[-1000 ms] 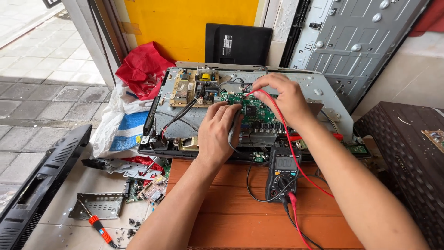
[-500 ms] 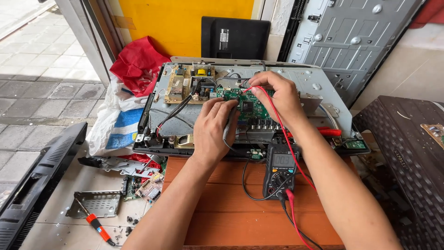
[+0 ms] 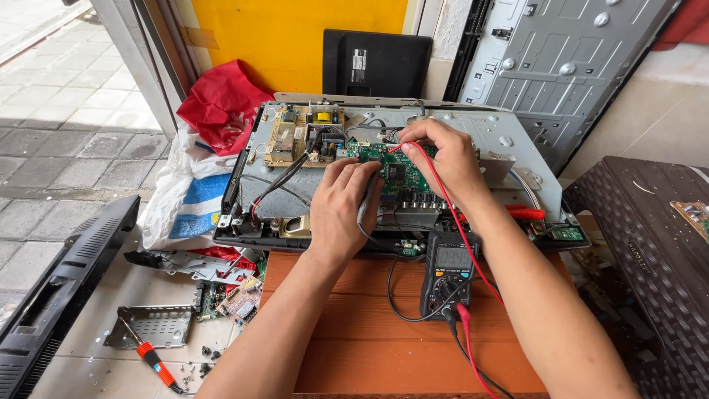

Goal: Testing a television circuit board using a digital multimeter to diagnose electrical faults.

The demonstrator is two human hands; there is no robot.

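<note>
While both hands press probes to the board, the work stands so:

Step in hand: a meter check on the green circuit board (image 3: pixel 399 177), which sits in the middle of the opened grey metal chassis (image 3: pixel 509 144) lying across the far end of the orange wooden table (image 3: pixel 369 340); this looks like mid-measurement, both tips apparently placed.

Left hand (image 3: pixel 341 210): its grip is closed around the black probe (image 3: pixel 365 207), fingers curled, tip down at the near left part of the board.

Right hand (image 3: pixel 443 159): its grip pinches the red probe lead (image 3: pixel 461 229) between thumb and fingertips at the board's upper edge.

Multimeter (image 3: pixel 447 273): lies on the table just in front of the chassis, between the forearms, both leads plugged in at its lower end; the display is too small to tell.

Beside it: a tan power board (image 3: pixel 299 137) to the left on the chassis, a red cloth (image 3: pixel 221 103) behind, a screwdriver (image 3: pixel 151 358) on the floor.

Next move calls for: steady tips, a glance down at the meter, and care not to bridge neighbouring contacts.
</note>
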